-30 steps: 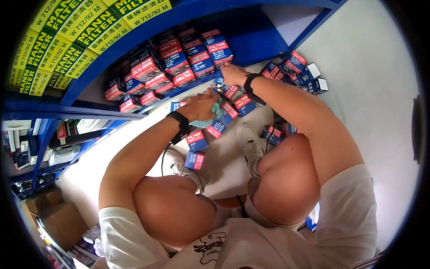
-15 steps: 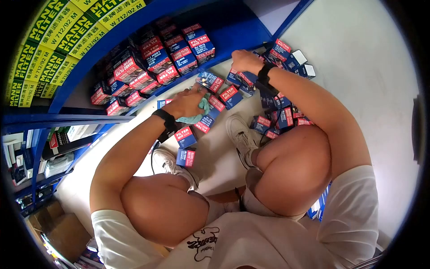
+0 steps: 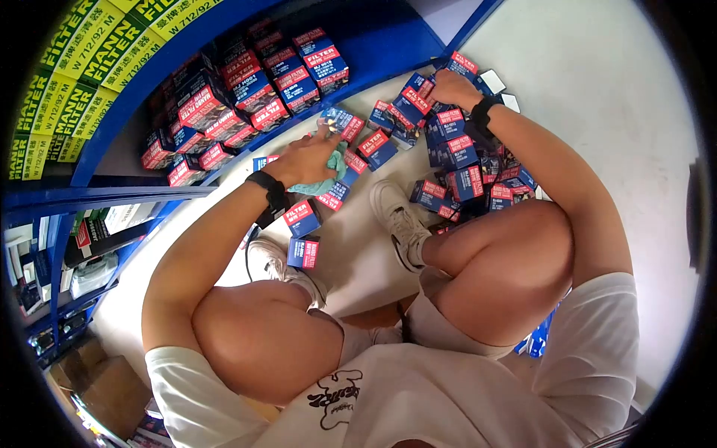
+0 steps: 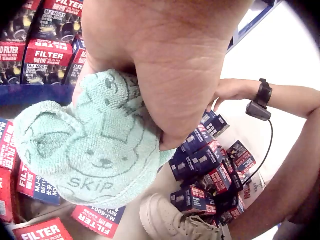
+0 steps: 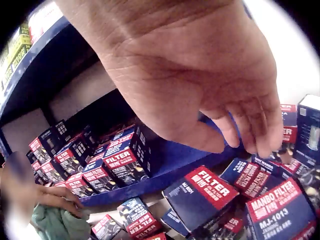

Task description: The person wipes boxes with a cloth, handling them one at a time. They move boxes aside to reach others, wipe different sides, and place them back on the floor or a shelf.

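Note:
My left hand [image 3: 305, 158] grips a mint-green towel [image 4: 107, 150] with a cartoon face and the word SKIP on it. The towel bunches under the palm, beside red-and-blue filter boxes [image 3: 376, 149] lying on the floor. My right hand [image 3: 454, 88] is over the heap of similar boxes farther right. In the right wrist view its fingers [image 5: 255, 127] bend loosely downward with nothing held between them. A filter box [image 5: 200, 195] with a red band lies below that hand, and an MJ-1013 box [image 5: 280, 215] sits to the right of it.
Stacked filter boxes [image 3: 246, 82] fill part of the low blue shelf [image 3: 388, 60]. Yellow-and-green MANN filter boxes [image 3: 97, 63] stand above at the left. My shoes [image 3: 396, 224] are close to the heap, and a cardboard box [image 3: 112, 388] stands at the lower left.
My right hand has moved right, from beside the shelf's front stack to over the heap. The left hand keeps its grip on the towel near the same boxes. The head view has shifted rightward.

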`<state>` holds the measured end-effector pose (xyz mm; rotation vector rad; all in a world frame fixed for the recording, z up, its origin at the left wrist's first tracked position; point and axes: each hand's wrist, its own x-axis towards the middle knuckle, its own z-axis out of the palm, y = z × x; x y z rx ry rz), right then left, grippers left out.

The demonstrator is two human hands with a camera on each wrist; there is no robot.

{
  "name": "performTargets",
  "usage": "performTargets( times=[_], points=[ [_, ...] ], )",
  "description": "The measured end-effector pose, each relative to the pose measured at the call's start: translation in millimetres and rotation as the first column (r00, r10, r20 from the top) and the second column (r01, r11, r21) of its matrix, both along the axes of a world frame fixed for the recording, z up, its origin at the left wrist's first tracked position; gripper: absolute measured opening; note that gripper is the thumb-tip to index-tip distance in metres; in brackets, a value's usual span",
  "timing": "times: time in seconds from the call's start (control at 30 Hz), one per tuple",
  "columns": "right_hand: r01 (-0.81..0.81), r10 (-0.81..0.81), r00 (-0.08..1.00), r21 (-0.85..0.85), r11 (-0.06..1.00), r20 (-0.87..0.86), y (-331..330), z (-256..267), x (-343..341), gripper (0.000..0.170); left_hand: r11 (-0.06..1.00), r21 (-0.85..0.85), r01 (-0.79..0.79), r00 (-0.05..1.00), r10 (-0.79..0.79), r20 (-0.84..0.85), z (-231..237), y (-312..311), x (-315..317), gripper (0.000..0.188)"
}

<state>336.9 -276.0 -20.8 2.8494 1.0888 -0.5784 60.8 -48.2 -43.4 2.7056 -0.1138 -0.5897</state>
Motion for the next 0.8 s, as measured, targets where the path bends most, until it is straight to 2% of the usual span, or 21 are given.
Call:
performTargets(
  times=[0.07,0.13,0.2,0.33,0.4,0.43,0.5,0.63,0.7,0.8],
  points=[
    [0.012,-0.012,1.0,-0.053,0.999,0.006,-8,-9,10,0.044,1.0,0.002,0.0,1.0,0.0,-0.013,-2,1,1,0.078],
    [0.012,-0.011,0.998,-0.012,1.0,0.059,-14,-18,11,0.046,1.0,0.004,0.0,1.0,0.0,-0.021,0,-1,4,0.079],
    [-0.003,0.005,1.0,-0.104,0.995,0.018,-21,-19,8,0.044,1.0,0.009,0.002,0.998,-0.001,-0.057,1,-3,5,0.079],
    [-0.041,0.042,0.999,-0.07,0.997,0.008,-23,-47,16,0.052,1.0,0.009,-0.021,0.997,0.021,-0.074,3,-7,2,0.078],
    [-0.246,0.241,0.958,-0.011,0.969,-0.155,-19,-50,16,0.065,1.0,0.001,-0.019,0.992,0.019,-0.124,4,-9,4,0.079],
    [-0.244,0.24,0.958,-0.008,0.97,-0.157,-16,-52,13,0.065,1.0,0.003,-0.017,0.992,0.017,-0.127,2,-9,3,0.079],
    [-0.251,0.263,0.956,0.101,0.963,-0.131,-10,-60,8,0.083,1.0,-0.001,0.012,0.996,-0.012,-0.085,-1,-8,2,0.08],
    [-0.193,0.213,0.973,0.188,0.963,-0.094,0,-69,-13,0.094,1.0,0.008,0.012,0.997,-0.012,-0.079,-5,-6,-1,0.081],
    [-0.111,0.115,0.991,0.053,0.992,-0.074,6,-59,-27,0.088,1.0,0.015,0.006,0.998,-0.005,-0.07,-9,-4,-4,0.082],
    [-0.08,0.082,0.995,0.036,0.996,-0.05,8,-68,-33,0.083,1.0,0.02,-0.008,0.996,0.01,-0.084,-9,0,-7,0.083]
  ],
)
